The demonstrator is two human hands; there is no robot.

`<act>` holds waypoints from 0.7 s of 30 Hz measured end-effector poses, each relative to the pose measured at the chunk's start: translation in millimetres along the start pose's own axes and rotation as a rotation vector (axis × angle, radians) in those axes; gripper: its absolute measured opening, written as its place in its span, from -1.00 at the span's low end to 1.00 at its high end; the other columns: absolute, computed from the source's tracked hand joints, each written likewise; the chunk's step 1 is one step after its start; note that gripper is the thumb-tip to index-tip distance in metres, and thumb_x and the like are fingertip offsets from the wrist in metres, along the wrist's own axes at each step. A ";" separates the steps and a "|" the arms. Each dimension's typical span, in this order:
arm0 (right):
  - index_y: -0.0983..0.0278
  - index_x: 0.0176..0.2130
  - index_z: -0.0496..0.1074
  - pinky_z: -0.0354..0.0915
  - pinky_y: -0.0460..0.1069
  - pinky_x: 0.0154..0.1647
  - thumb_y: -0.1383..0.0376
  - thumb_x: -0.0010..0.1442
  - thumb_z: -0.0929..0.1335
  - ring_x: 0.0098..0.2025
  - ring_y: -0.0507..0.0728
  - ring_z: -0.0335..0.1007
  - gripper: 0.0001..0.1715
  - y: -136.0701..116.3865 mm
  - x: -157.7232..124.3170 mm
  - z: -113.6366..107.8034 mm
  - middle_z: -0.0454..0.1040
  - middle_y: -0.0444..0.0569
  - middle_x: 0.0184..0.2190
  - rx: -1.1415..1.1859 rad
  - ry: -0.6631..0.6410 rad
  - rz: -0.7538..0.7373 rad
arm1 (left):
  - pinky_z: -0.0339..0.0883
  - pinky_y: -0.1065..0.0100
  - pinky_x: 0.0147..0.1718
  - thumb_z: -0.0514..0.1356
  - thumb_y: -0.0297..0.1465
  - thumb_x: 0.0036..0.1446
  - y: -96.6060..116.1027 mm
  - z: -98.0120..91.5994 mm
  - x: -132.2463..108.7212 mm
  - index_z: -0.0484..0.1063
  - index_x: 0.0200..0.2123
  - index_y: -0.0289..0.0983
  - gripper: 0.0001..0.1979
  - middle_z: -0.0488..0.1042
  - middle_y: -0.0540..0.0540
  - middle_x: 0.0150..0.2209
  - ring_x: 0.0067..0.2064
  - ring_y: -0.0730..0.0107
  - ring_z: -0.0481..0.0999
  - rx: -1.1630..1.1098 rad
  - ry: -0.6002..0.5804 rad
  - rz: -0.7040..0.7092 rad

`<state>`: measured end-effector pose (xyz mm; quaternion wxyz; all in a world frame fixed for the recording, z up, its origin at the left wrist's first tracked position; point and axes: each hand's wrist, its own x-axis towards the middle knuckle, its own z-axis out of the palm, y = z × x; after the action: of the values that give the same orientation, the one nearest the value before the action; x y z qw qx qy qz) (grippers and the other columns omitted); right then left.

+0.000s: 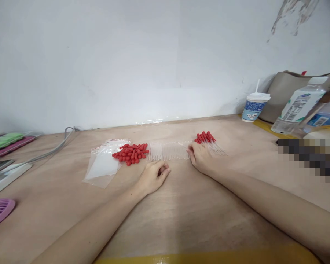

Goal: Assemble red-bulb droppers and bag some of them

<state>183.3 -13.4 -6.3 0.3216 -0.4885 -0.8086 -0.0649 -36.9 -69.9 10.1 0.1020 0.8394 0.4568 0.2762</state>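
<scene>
My left hand rests on the table with its fingers curled in against the thumb; what they hold, if anything, is hidden. Just beyond it lies a heap of red rubber bulbs. A row of clear thin tubes stretches between my two hands. My right hand is closed at the right end of that row, pinching a clear thin tube whose end points left. Right behind the right hand, several tubes fitted with red bulbs lie side by side.
Clear plastic bags lie left of the heap. A grey cable runs to a white power strip at the left, near a purple slotted object. A paper cup, a bottle and a grey bag stand at the back right.
</scene>
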 end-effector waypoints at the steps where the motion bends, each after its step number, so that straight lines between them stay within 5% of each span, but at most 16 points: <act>1: 0.32 -0.25 0.31 0.19 0.06 -0.21 0.30 0.27 0.10 -0.28 0.18 0.35 -0.74 0.0 -4.7 2.0 0.44 0.09 -0.33 0.056 0.021 -0.054 | 0.17 0.44 -0.49 0.07 -0.35 0.15 -1.7 -2.4 0.9 0.34 -0.47 -0.29 -0.81 0.36 0.00 -0.53 -0.49 0.45 0.32 0.053 0.045 -0.013; 5: 0.31 -0.08 0.29 0.26 0.07 -0.19 0.32 0.27 0.12 -0.21 0.17 0.34 -0.71 -0.2 -21.9 0.6 0.44 0.08 -0.25 0.166 0.113 -0.201 | 0.18 0.30 -0.32 0.05 -0.28 0.15 -18.4 -23.9 9.6 0.32 -0.50 -0.28 -0.76 0.40 -0.09 -0.45 -0.33 0.27 0.36 0.463 0.276 -0.066; 8: 0.28 -0.05 0.29 0.28 0.08 -0.20 0.33 0.27 0.13 -0.22 0.16 0.36 -0.70 -1.7 -31.1 -7.1 0.44 0.06 -0.27 0.176 0.092 -0.234 | 0.15 0.22 -0.25 0.07 -0.24 0.12 -37.6 -41.9 15.7 0.37 -0.36 -0.27 -0.78 0.43 -0.15 -0.35 -0.24 0.14 0.36 0.707 0.343 -0.176; 13: 0.31 -0.11 0.33 0.29 0.04 -0.28 0.32 0.27 0.14 -0.29 0.14 0.34 -0.72 -3.9 -33.6 -12.9 0.44 0.04 -0.34 0.199 0.050 -0.236 | 0.14 0.19 -0.25 0.06 -0.15 0.08 -57.3 -51.8 16.0 0.38 -0.42 -0.26 -0.71 0.41 -0.17 -0.36 -0.21 0.08 0.34 0.803 0.285 -0.324; 21: 0.34 -0.15 0.36 0.28 0.01 -0.27 0.32 0.27 0.14 -0.30 0.12 0.33 -0.72 -4.1 -30.4 -13.6 0.43 0.04 -0.36 0.229 0.015 -0.248 | 0.12 0.18 -0.24 0.03 -0.18 0.08 -61.4 -50.0 16.1 0.38 -0.47 -0.26 -0.70 0.43 -0.18 -0.35 -0.21 0.08 0.34 0.813 0.277 -0.337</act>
<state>195.7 -43.9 -12.4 0.3707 -0.3447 -0.8623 -0.0150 -101.5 -26.2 31.4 -0.2541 0.6804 0.6677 0.1636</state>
